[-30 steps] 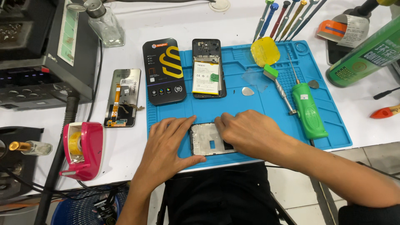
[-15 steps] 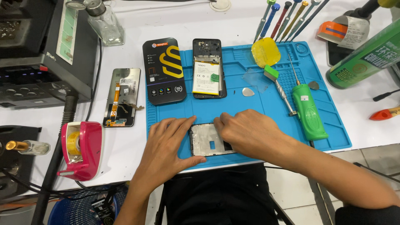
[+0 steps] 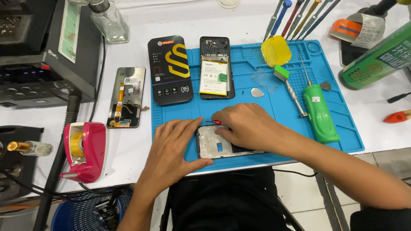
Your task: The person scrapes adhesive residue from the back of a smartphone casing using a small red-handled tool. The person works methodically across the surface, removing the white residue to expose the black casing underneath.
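A silver phone frame (image 3: 216, 147) lies on the near part of the blue work mat (image 3: 342, 128). My left hand (image 3: 173, 145) rests flat on the mat and presses against the frame's left end, thumb on its lower corner. My right hand (image 3: 246, 126) lies over the frame's right half. Its fingers are closed on a thin red-tipped tool (image 3: 212, 122) at the frame's upper edge. Most of the tool is hidden under the fingers.
Farther back on the mat lie an opened phone with its battery showing (image 3: 215, 72), a black box (image 3: 170, 70), a yellow disc (image 3: 276, 51) and a green electric screwdriver (image 3: 319, 113). A loose screen panel (image 3: 126, 97) and pink tape dispenser (image 3: 83, 149) sit left. A green bottle (image 3: 376, 60) stands right.
My right hand has shifted slightly, and the red tip of the tool now shows between the two hands. The frame and my left hand stay in place.
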